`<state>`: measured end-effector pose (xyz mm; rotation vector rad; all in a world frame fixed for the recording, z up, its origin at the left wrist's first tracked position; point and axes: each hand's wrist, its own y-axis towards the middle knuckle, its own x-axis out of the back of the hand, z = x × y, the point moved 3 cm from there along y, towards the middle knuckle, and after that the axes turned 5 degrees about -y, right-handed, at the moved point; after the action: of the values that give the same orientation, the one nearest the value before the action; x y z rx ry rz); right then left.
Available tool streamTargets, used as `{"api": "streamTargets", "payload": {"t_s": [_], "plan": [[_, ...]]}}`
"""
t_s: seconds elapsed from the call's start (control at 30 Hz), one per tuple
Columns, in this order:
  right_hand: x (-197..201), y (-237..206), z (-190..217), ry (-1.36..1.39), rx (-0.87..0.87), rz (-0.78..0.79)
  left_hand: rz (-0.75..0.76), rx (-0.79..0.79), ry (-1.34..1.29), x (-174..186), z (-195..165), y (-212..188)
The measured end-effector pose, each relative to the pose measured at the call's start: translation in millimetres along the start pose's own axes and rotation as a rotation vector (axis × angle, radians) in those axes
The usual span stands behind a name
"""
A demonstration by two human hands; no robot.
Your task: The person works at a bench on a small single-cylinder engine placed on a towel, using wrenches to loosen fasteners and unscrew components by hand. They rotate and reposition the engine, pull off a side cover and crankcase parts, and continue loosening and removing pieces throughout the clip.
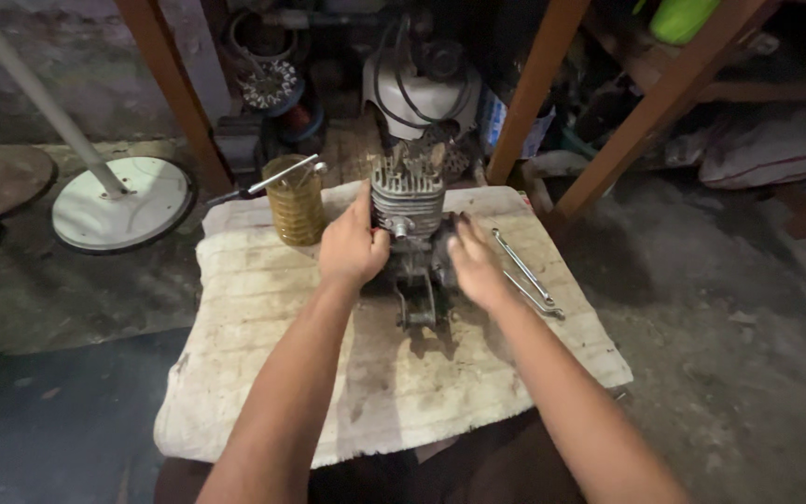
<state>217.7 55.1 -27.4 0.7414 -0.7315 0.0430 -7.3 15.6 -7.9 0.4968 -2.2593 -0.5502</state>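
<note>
Head view. A small engine (414, 245), its finned cylinder uppermost and its dark crankcase below, stands on a soiled white cloth pad (263, 364) laid on the floor. Its long axis runs away from the person, from the lower bracket nearest the body to the fins at the far end, and leans slightly upright.

The left hand (352, 247) presses against the left flank of the engine at the base of the fins, fingers curled loosely, thumb toward the cylinder. The right hand (474, 263) lies against the right flank of the crankcase, fingers spread and somewhat blurred; whether they close around any part cannot be told. The engine thus sits directly between the two hands, straight ahead of the person, with both hands about equally near.

Two slim wrenches (524, 273) lie on the pad just beside the right hand, roughly parallel to the engine's axis. A yellowish container (295, 201) bearing a metal tool (268, 182) stands at the pad's far left corner.
</note>
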Motion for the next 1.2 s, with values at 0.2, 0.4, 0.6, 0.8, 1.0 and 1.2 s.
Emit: {"api": "streamTargets", "payload": {"t_s": [0.2,0.4,0.6,0.8,1.0,1.2], "plan": [[-9,5,12,-0.024,-0.281,-0.218,0.002,-0.004,0.041,-2,2,1],[-5,32,28,-0.174,-0.328,-0.295,0.008,0.017,0.033,1,-3,-2],[17,16,25,-0.094,-0.018,-0.199,0.005,0.001,0.007,8,-12,2],[35,19,21,-0.047,-0.048,-0.014,0.025,0.025,0.001,7,-11,9],[52,31,48,-0.124,0.214,-0.065,0.012,0.003,0.000,5,-7,9],[58,27,68,-0.300,0.460,-0.126,0.046,0.046,0.015,1,-1,13]]}}
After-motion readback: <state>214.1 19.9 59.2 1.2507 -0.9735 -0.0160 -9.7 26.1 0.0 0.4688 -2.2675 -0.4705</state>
